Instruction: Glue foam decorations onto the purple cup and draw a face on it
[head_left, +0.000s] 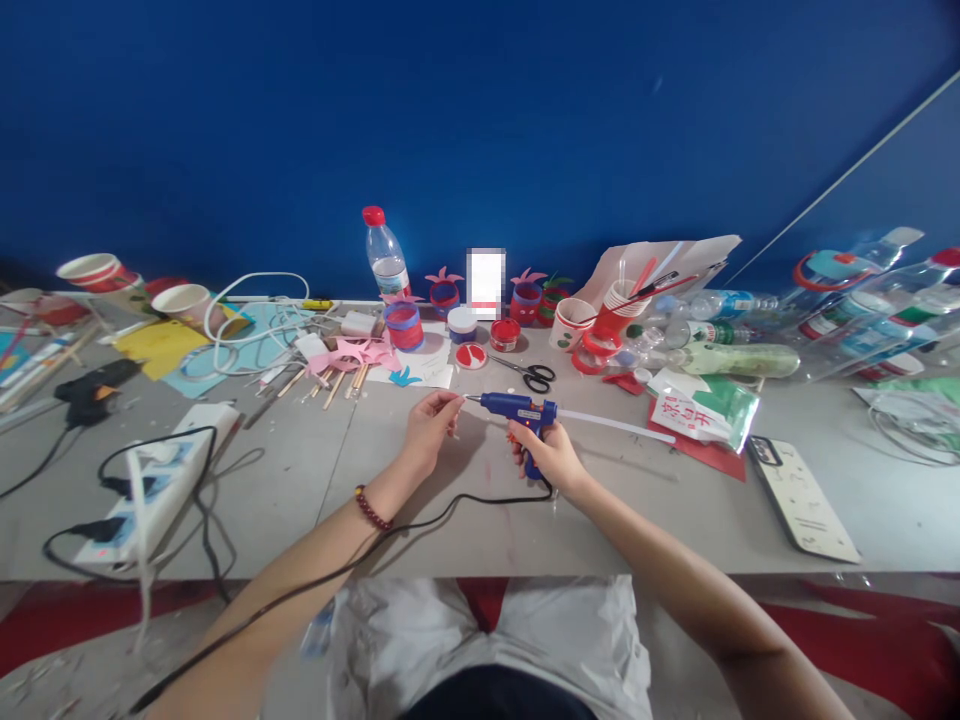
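Observation:
My right hand point(551, 452) grips the handle of a blue hot glue gun point(517, 408), its nozzle pointing left over the grey table point(465, 530). A white glue stick point(607, 423) juts out of the gun's back to the right. My left hand point(429, 425), with a bead bracelet on the wrist, has its fingertips pinched on something small right at the nozzle tip; what it holds is too small to tell. The gun's black cord point(420, 525) runs down past my left forearm.
Black scissors point(529, 374), red paint pots point(505, 334), a water bottle point(386, 255), paper cups point(574, 322), pink paper cut-outs point(352, 355) and wooden sticks crowd the back. A power strip point(161, 490) and second glue gun point(94, 388) lie left; a phone point(802, 497) and bottles lie right.

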